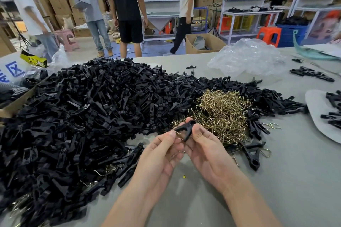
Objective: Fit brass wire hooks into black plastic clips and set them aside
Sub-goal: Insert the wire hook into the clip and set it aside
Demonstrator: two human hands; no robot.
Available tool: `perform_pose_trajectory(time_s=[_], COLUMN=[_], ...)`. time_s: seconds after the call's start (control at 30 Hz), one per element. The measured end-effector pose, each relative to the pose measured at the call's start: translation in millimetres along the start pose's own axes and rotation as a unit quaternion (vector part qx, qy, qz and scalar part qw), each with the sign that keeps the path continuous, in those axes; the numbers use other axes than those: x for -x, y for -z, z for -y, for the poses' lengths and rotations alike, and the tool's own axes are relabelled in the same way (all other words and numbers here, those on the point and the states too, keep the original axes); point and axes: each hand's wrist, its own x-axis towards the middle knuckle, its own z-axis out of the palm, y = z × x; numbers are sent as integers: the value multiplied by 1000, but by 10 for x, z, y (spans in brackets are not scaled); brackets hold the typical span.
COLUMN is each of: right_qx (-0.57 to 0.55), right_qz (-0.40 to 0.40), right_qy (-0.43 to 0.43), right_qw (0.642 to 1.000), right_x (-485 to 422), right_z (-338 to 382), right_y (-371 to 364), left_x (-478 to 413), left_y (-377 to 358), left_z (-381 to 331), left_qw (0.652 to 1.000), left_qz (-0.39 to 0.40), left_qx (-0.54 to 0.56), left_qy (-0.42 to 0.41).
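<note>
Both my hands meet over the grey table [276, 180], holding one black plastic clip [186, 129] between them. My right hand [206, 151] pinches the clip's upper end with thumb and forefinger. My left hand [162, 155] pinches a brass wire hook [177, 134] at the clip's lower left prong, more thin wire showing in its curled fingers. A huge heap of loose black clips [88, 116] fills the left and middle. A pile of brass hooks [221, 114] lies just beyond my hands. A few clips with hooks fitted [252, 153] lie to the right.
A crumpled clear plastic bag [247, 57] sits at the back right. A grey sheet [319, 116] holding more clips lies at the right edge. Open cartons stand at the far left. Several people stand on the floor beyond the table, among shelving and stacked boxes.
</note>
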Motion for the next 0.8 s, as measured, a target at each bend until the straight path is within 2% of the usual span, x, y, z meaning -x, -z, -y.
perform_pose_trajectory(time_s=[0.07,0.27,0.47,0.6,0.8], right_qx=[5,40,80,170,315], right_qz=[1,14,38,52,57], right_qy=[6,35,64,97,136], right_qw=[1000,999,994,979,938], right_x=[-6,-15,-32,-1,30], right_z=[-16,-83,-122,-141,-171], right_y=[3,5,59,74,88], left_x=[-21,6,17,27,40], left_y=[9,-19,-28,-42,-80], left_z=[21,22,57,70,100], left_qw=[999,987,987,983,980], left_qz=[-16,-25,-54,-70,-97], left_qx=[8,132,107,125,148], left_qy=[28,92,110,113,91])
